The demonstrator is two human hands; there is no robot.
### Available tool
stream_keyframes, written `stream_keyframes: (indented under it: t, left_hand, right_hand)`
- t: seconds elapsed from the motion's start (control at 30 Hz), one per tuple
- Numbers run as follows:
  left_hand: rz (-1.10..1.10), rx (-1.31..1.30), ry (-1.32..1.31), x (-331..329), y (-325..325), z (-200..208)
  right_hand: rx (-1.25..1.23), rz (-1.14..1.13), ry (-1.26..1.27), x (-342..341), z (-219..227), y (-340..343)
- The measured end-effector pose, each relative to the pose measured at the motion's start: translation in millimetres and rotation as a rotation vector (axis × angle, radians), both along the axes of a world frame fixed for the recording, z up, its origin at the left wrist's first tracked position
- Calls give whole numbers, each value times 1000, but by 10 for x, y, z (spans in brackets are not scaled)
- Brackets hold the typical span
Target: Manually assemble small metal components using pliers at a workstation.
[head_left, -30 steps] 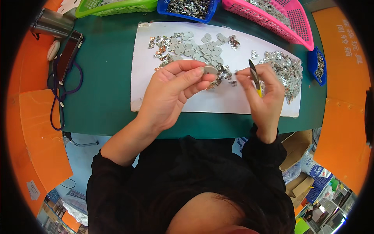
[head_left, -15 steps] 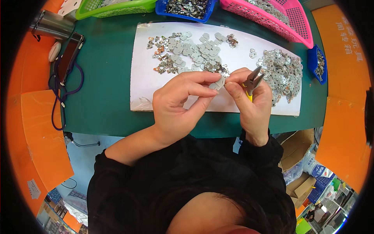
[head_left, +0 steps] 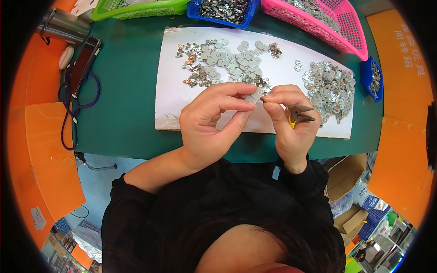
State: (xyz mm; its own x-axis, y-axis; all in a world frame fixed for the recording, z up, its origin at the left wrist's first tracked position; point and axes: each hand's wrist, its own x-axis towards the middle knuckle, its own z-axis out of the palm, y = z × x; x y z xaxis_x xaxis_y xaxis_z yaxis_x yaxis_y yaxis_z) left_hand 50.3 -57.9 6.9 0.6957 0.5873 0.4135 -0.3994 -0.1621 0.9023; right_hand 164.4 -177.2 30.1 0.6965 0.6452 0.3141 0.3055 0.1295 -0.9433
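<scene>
My left hand point(head_left: 211, 116) pinches a small grey plastic plate point(head_left: 255, 95) between thumb and fingertips. Close beside it, my right hand point(head_left: 293, 120) holds a tiny metal piece point(head_left: 264, 100) between thumb and forefinger, against or just beside the plate's right edge. Tucked in that same right hand is a pair of pliers point(head_left: 301, 114) with yellow grips, its jaws parted and sticking out to the right. Under and beyond the hands, a white board point(head_left: 170, 100) carries a heap of grey plastic plates point(head_left: 243, 63), small metal contacts point(head_left: 195, 75) and a pile of flat metal plates point(head_left: 331, 88).
Along the far edge stand a green basket point(head_left: 141, 12), a blue bin point(head_left: 223, 22) of small metal parts and a pink basket point(head_left: 314, 32). Another blue bin point(head_left: 366, 79) is at the right. A phone point(head_left: 83, 66) with a purple cord and a steel cup point(head_left: 68, 26) lie left.
The pliers in my right hand have turned, their jaws swinging from pointing away to pointing right. My left hand keeps the grey plate at nearly the same place. The view has shifted slightly.
</scene>
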Motion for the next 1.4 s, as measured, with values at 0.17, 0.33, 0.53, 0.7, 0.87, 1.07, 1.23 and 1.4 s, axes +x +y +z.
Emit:
stream_keyframes:
  t: [0.17, 0.33, 0.53, 0.7, 0.87, 1.07, 1.23, 1.4]
  left_hand:
    - [-63, -60, 31, -48, -18, 22]
    - [-64, -86, -6, -48, -42, 13]
    - [-290, -441, -69, -40, 20, -28]
    - [-489, -655, 41, -53, 138, 38]
    - [-546, -656, 145, -76, 160, 54]
    - [-297, -321, 221, -104, 85, 72]
    - [-197, -222, 203, -105, 63, 74]
    - [-160, -29, 228, -158, 95, 40]
  right_hand:
    - [25, -25, 7, -10, -21, 10]
    - [32, 2, 17, -22, -13, 13]
    - [63, 111, 53, 57, -68, -25]
    - [96, 259, 18, 124, -76, -37]
    - [79, 380, 175, 111, -116, -48]
    - [69, 283, 311, 32, -130, -62]
    - [54, 275, 74, 66, -143, -81]
    - [71, 282, -214, 95, -109, -59]
